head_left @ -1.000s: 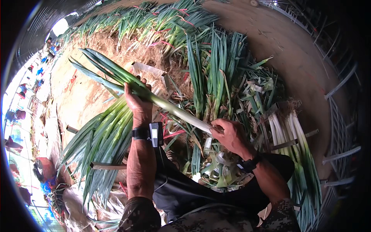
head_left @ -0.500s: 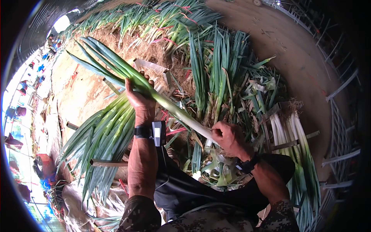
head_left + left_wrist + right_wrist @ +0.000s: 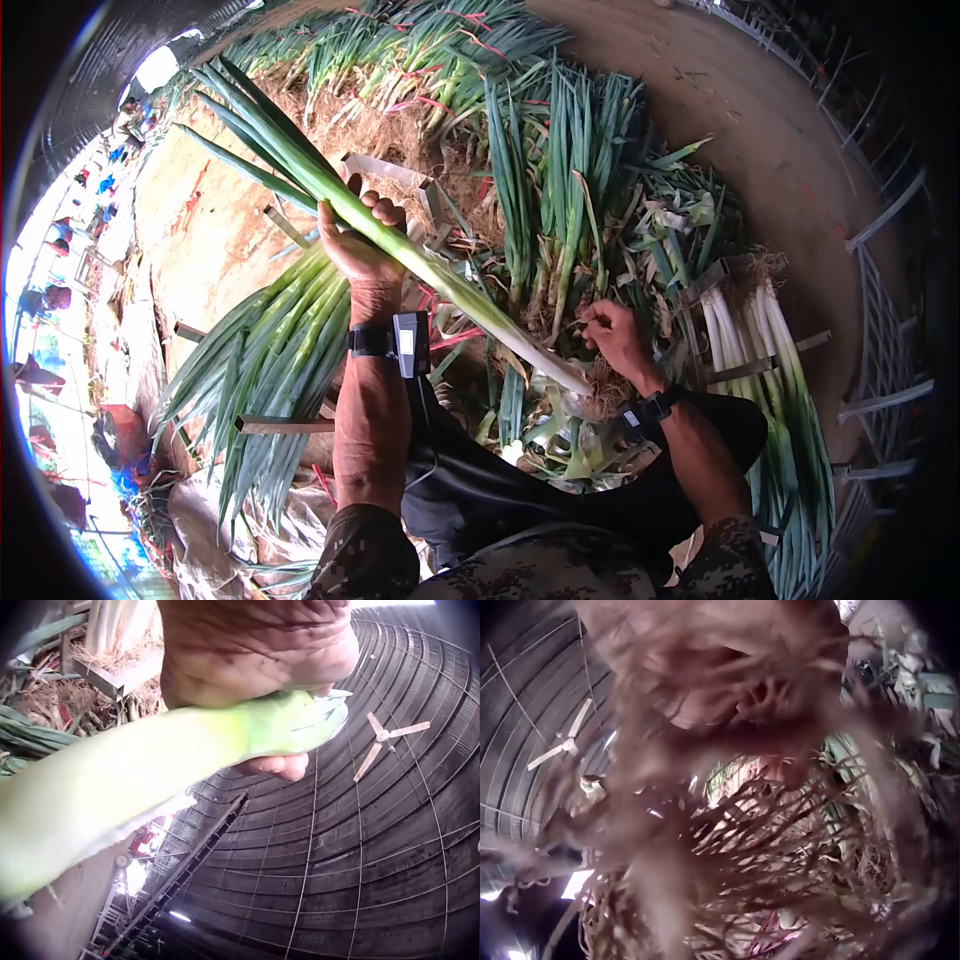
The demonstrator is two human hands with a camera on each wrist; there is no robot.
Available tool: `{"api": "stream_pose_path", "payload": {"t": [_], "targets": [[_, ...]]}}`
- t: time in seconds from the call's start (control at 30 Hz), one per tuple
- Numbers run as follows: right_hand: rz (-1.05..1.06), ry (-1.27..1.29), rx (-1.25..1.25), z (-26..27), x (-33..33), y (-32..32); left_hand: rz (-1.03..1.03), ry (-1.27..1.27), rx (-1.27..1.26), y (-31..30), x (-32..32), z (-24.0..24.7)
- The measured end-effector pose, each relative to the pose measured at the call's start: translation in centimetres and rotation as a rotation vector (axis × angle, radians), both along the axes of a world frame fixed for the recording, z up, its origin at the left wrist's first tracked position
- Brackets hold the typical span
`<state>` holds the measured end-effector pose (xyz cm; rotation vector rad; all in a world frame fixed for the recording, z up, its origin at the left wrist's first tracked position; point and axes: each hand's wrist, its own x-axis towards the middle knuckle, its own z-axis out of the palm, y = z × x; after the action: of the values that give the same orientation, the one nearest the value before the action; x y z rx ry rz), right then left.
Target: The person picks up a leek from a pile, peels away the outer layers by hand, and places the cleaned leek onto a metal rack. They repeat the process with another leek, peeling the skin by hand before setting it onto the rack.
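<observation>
My left hand [image 3: 360, 256] grips a long, thick green onion [image 3: 465, 300] where its pale stalk turns green. Its leaves point to the upper left in the head view, while the white end slants down toward my right side. Brown, stringy roots [image 3: 604, 390] hang from that end. Just above those roots is my right hand [image 3: 622, 345], fingers curled, apart from the stalk and with nothing visible between them. In the right wrist view, blurred roots [image 3: 772, 832] cover much of the right hand's fingers. The left wrist view shows the stalk [image 3: 127, 769] lying along the left palm.
A pile of green onions [image 3: 240, 350] lies at left, others [image 3: 745, 340] rest on a metal rack [image 3: 740, 372] at right. An upright bunch [image 3: 565, 190] stands ahead. Stripped leaves [image 3: 580, 450] litter the ground before my knees. Bundles with red ties [image 3: 430, 70] line the back.
My right hand has come off the onion's lower end and moved slightly up and right, uncovering the roots. The onion now slopes more steeply, still in my left hand.
</observation>
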<state>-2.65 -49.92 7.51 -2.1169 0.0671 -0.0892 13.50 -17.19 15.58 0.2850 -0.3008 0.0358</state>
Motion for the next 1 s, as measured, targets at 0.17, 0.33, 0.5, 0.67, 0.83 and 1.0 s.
{"api": "stream_pose_path", "payload": {"t": [0.17, 0.33, 0.5, 0.67, 0.83, 1.0], "targets": [[0.186, -0.037, 0.211, 4.1, -0.4, 3.1, -0.070, -0.054, -0.027, -0.7, -0.2, 0.5], [0.296, 0.041, 0.178, 8.0, 0.5, 7.4, -0.074, 0.000, 0.007, -2.1, -1.1, 1.2], [0.240, -0.027, 0.123, 6.5, 1.1, 8.2, -0.074, 0.053, 0.066, -3.3, -1.7, 1.5], [0.233, 0.023, 0.066, 6.9, 1.1, 8.1, -0.093, 0.057, 0.103, -4.0, -2.0, 1.7], [0.214, -0.091, 0.309, 8.0, 1.7, 9.5, -0.114, 0.097, 0.125, -5.2, -2.7, 1.9], [0.175, -0.059, 0.168, 7.7, 3.1, 9.6, -0.142, 0.049, 0.163, -6.0, -2.9, 1.3]]}}
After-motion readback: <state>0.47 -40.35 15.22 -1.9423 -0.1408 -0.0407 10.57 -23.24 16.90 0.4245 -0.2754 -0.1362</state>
